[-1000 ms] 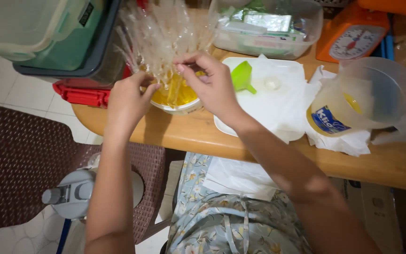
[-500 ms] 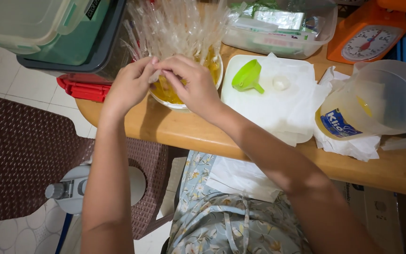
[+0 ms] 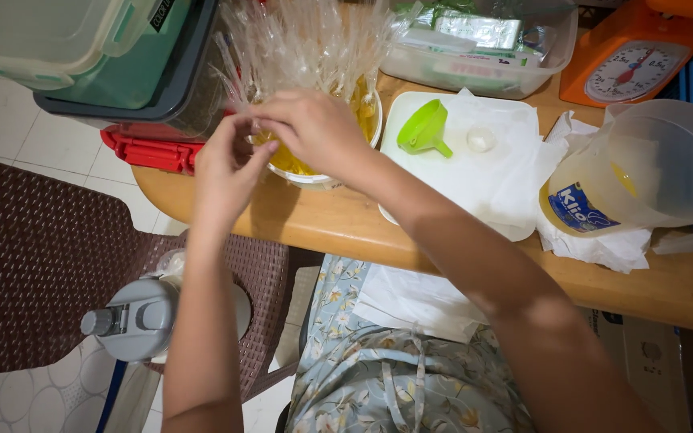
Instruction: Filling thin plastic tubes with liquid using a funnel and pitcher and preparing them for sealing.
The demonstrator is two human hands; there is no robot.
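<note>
My left hand (image 3: pixel 222 172) and my right hand (image 3: pixel 314 128) meet over a white bowl (image 3: pixel 322 176) of yellow liquid at the table's near edge. Their fingertips pinch together on the neck of one thin clear plastic bag (image 3: pixel 254 120). Several such bags (image 3: pixel 306 40) stand bunched upright in the bowl, fanning out at the top. The pinched part of the bag is mostly hidden by my fingers.
A green funnel (image 3: pixel 424 128) lies on a white tray (image 3: pixel 475 160) lined with tissue. A clear plastic pitcher (image 3: pixel 643 172) stands at right. An orange kitchen scale (image 3: pixel 631 60) and a clear food container (image 3: pixel 483 56) sit behind. Stacked tubs (image 3: pixel 98 56) and a woven chair (image 3: pixel 34 265) are at left.
Both hands have drawn closer together over the bowl, the right hand shifting left to meet the left hand's fingertips on a bag.
</note>
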